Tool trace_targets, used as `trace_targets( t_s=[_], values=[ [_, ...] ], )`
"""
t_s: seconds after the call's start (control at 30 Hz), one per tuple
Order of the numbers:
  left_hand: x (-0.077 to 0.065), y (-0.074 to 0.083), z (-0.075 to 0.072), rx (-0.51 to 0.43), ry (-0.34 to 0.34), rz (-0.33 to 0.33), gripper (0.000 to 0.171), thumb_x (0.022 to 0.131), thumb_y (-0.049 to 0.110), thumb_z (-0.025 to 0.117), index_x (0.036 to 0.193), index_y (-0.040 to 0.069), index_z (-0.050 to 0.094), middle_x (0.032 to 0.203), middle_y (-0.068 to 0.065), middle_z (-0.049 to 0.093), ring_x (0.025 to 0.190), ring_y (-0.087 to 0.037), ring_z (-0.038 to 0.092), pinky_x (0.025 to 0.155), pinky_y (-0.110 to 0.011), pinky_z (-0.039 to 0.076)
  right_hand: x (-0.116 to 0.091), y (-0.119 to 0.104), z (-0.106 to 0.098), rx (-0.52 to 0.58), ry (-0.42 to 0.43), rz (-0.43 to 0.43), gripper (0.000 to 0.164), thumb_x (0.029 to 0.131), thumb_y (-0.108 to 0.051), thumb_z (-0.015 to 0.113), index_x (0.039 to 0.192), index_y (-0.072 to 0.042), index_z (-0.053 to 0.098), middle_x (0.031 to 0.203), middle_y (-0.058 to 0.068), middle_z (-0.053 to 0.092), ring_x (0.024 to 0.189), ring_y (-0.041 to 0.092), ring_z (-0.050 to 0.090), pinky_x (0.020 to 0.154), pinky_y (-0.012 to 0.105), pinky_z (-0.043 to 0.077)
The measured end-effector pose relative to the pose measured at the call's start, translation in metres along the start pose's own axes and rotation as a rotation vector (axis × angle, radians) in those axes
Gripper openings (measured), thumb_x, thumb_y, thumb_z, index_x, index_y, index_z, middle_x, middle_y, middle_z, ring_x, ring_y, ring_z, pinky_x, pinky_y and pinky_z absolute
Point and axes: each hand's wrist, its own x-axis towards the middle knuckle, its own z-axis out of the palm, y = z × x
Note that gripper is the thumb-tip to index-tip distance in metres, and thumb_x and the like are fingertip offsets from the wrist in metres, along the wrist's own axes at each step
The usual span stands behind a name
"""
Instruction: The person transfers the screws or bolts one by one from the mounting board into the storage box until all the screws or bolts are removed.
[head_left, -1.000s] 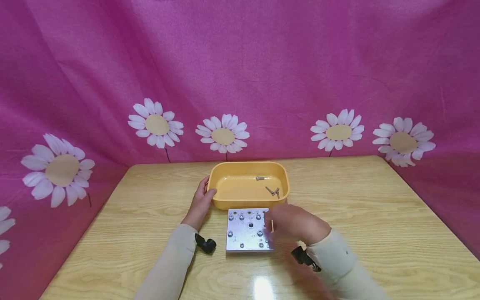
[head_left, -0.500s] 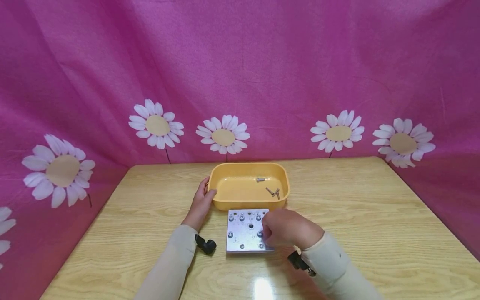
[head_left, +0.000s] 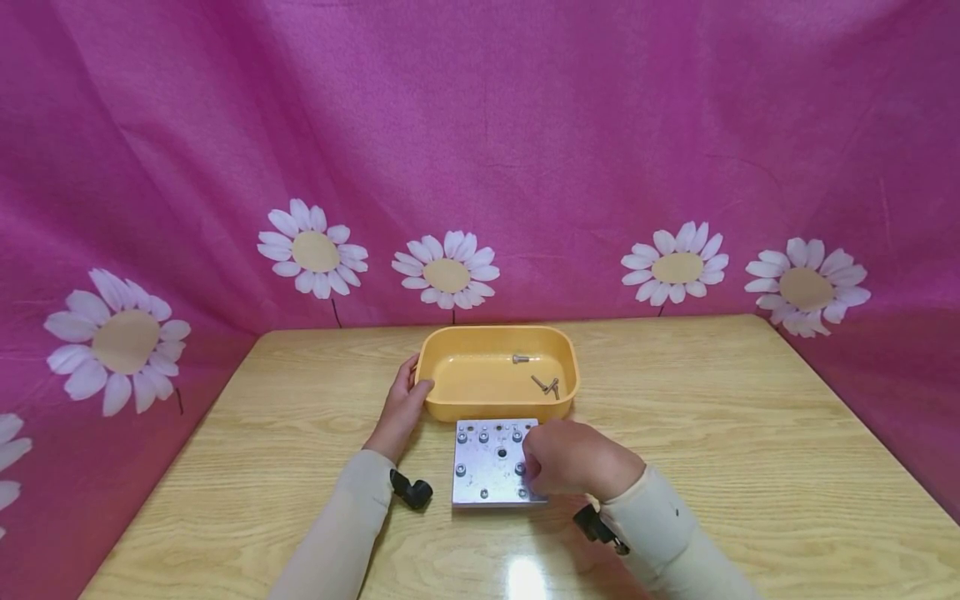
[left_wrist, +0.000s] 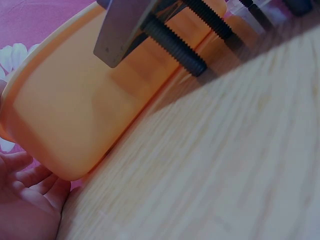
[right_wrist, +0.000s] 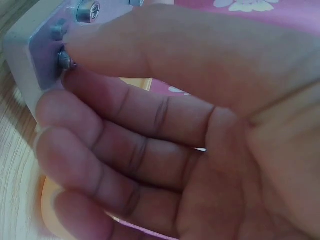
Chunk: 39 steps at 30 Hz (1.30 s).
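Note:
My left hand point(head_left: 397, 414) grips the left end of a yellow plastic tray point(head_left: 498, 411), its thumb over the rim and its fingers along the outside. In front of the tray stands a square metal plate point(head_left: 487, 485) with holes and several socket-head screws in its top. Threaded bolts point(left_wrist: 175, 45) reach down from its underside in the left wrist view. My right hand point(head_left: 583, 458) is at the plate's right side. In the right wrist view its thumb and index finger pinch the head of a small socket-head screw point(right_wrist: 64, 59) at the plate's edge; the other fingers curl loosely below.
Inside the tray lie a thicker screw point(head_left: 521, 359) and a few thinner screws point(head_left: 551, 387). Everything is on a wooden table point(head_left: 262, 467). A pink cloth with daisies point(head_left: 480, 150) hangs behind and at the sides.
My right hand, blurred with a thin screw showing at its fingers a second ago, has shifted slightly left and steadied at the plate's right side. The left hand, tray and plate have stayed put.

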Motion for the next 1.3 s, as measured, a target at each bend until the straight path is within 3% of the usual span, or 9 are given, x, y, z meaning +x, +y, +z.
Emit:
trace_targets(
  t_s=[0.63,1.3],
  values=[
    [0.0002,0.0022,0.0003,-0.011,0.000,-0.004,0.060,0.094,0.017,0.050,0.150,0.015,0.030,0.155,-0.005,0.031,0.141,-0.019,0.030,0.114,-0.034,0.028,0.0017,0.0000,0.0006,-0.002,-0.022,0.031,0.017,0.080,-0.015,0.076,0.071,-0.018,0.062,0.067,-0.003,0.057,0.063,0.014,0.051,0.057,0.029,0.043],
    [-0.0015,0.0032,0.0003,0.012,-0.003,-0.021,0.060,0.094,0.019,0.049,0.151,0.016,0.028,0.155,-0.004,0.031,0.140,-0.019,0.030,0.114,-0.034,0.028,0.0037,-0.0010,0.0045,-0.037,-0.010,0.023,0.021,0.077,-0.017,0.078,0.068,-0.017,0.059,0.065,-0.002,0.055,0.060,0.014,0.048,0.054,0.028,0.039]
  ],
)
